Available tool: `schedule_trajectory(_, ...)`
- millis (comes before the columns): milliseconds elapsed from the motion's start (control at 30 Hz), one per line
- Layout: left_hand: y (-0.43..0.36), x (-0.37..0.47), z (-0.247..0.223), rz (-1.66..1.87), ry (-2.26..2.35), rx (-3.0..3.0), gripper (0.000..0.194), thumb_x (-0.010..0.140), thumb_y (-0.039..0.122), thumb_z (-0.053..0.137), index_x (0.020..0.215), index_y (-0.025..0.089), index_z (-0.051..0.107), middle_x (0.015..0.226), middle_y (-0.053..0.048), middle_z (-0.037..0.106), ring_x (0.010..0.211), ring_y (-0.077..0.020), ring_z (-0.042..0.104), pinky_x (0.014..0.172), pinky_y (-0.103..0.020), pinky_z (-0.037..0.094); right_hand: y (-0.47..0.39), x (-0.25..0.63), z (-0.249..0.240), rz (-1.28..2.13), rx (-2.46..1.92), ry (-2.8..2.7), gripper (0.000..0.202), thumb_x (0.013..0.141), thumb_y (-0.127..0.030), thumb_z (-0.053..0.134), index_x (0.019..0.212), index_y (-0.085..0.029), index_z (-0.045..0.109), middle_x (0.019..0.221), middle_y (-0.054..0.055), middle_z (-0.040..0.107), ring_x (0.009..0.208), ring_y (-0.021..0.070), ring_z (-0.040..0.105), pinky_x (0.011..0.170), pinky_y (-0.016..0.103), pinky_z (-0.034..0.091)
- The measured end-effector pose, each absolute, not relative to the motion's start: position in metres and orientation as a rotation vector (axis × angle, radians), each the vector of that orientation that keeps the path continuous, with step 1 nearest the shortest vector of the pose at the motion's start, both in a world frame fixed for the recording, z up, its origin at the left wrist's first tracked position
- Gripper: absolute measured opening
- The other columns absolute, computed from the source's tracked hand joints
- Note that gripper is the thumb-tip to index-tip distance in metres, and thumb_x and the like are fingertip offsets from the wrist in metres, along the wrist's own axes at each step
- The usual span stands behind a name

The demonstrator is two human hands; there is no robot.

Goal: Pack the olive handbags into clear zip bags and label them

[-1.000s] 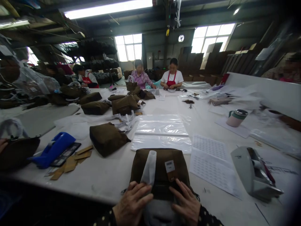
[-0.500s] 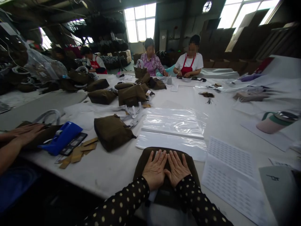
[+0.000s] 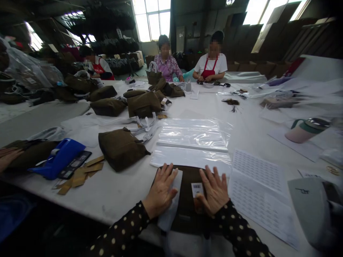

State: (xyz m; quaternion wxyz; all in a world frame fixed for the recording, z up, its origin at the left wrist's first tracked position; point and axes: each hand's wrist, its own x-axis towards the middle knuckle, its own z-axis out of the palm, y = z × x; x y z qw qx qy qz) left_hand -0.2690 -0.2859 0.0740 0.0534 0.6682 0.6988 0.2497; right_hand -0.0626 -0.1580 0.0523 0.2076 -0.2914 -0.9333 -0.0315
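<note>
A dark olive bag [image 3: 187, 214] lies flat at the near edge of the table. My left hand [image 3: 161, 191] rests on its left side, fingers spread, over a strip of white wrapping [image 3: 174, 205]. On the right side of the bag lies my right hand [image 3: 215, 189], fingers apart, its thumb by a white barcode label [image 3: 197, 190]. Neither hand grips anything. Just beyond the bag is a stack of clear plastic sleeves [image 3: 190, 139].
Left are another olive bag [image 3: 120, 148], brown cards [image 3: 80, 175], a blue tool [image 3: 57, 157] and a co-worker's hand [image 3: 9, 157]. Printed sheets [image 3: 257, 192], a cup [image 3: 308, 130] and a grey object [image 3: 308, 203] lie right. Two people sit across the table.
My hands have moved apart from the middle of the bag to its two sides. The barcode label and the white wrapping now show between them. The view has shifted slightly.
</note>
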Motion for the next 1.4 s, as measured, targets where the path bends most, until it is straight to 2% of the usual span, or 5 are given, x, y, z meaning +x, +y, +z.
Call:
schedule_trajectory(433, -0.106, -0.384, 0.003, 0.358, 1.911, 1.818, 0.02, 0.052, 0.028, 0.077, 0.064, 0.017, 0.066, 0.072, -0.002, 0.063, 0.07, -0.0168, 0.057, 0.059, -0.022, 0.04, 0.013, -0.111, -0.025, 0.822, -0.631, -2.817, 0.022, 0.067, -0.034, 0.066, 0.085, -0.021, 0.069, 0.091, 0.007, 0.062, 0.085, 0.0204, 0.057, 0.08, 0.035, 0.047)
schedule_trajectory(600, -0.088, -0.398, -0.014, 0.168, 1.829, 1.78, 0.023, 0.077, 0.032, 0.052, 0.064, 0.017, 0.064, 0.065, -0.002, 0.061, 0.062, -0.0144, 0.054, 0.06, -0.023, 0.038, 0.011, -0.118, -0.027, 0.846, -0.713, -2.947, 0.047, 0.049, -0.049, 0.076, 0.09, -0.025, 0.07, 0.098, 0.008, 0.06, 0.091, 0.0242, 0.054, 0.085, 0.037, 0.042)
schedule_trajectory(867, -0.118, -0.371, 0.032, 0.26, 1.956, 1.881, 0.05, 0.069, 0.051, 0.058, 0.104, 0.015, 0.053, 0.104, -0.01, 0.057, 0.093, -0.0241, 0.053, 0.078, -0.031, 0.041, 0.035, -0.131, 0.003, 1.02, -0.95, -3.098, 0.03, 0.084, -0.019, 0.038, 0.08, -0.016, 0.068, 0.072, 0.003, 0.07, 0.063, 0.0116, 0.062, 0.063, 0.021, 0.046)
schedule_trajectory(1067, -0.161, -0.362, 0.045, 0.051, 2.13, 2.143, 0.019, 0.085, 0.014, 0.039, 0.084, 0.016, 0.058, 0.084, -0.009, 0.061, 0.081, -0.0216, 0.055, 0.072, -0.032, 0.039, 0.029, -0.133, 0.032, 0.834, -1.017, -3.208, 0.022, 0.078, -0.013, 0.046, 0.077, -0.018, 0.068, 0.074, 0.001, 0.071, 0.069, 0.0114, 0.064, 0.066, 0.019, 0.046)
schedule_trajectory(1400, -0.116, -0.389, 0.028, 0.284, 2.131, 1.9, 0.037, 0.067, 0.052, 0.062, 0.058, 0.019, 0.048, 0.056, 0.002, 0.052, 0.058, -0.0149, 0.049, 0.051, -0.023, 0.028, 0.007, -0.158, 0.022, 0.181, -1.188, -3.254, 0.044, 0.057, -0.037, 0.079, 0.091, -0.014, 0.064, 0.088, 0.013, 0.068, 0.082, 0.0294, 0.064, 0.069, 0.036, 0.049)
